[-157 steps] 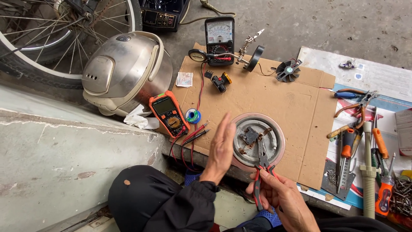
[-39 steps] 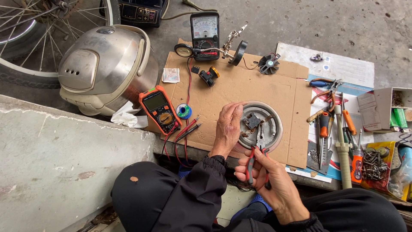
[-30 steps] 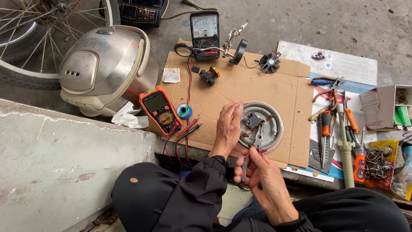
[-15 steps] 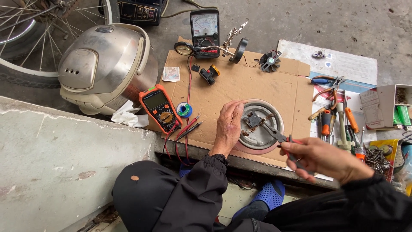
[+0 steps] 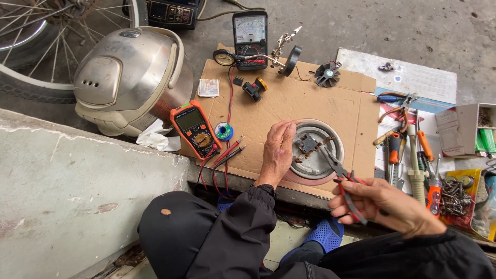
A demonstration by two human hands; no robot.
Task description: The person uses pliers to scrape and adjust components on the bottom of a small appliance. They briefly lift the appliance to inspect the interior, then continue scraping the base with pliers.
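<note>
left hand (image 5: 278, 151): flat, fingers together, pressing the rim of the round grey metal heating plate (image 5: 314, 152)
right hand (image 5: 383, 204): clamped on the red-handled pliers (image 5: 342, 178), tips at the plate's centre terminals
plate: lying on the brown cardboard sheet (image 5: 289, 111)
nearby: orange digital multimeter (image 5: 195, 128), left of the hand

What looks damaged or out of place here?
The cooker lies tipped on its side. The heating plate sits out on the cardboard, left hand steadying it, pliers in the right hand at its brown-stained centre.
</note>
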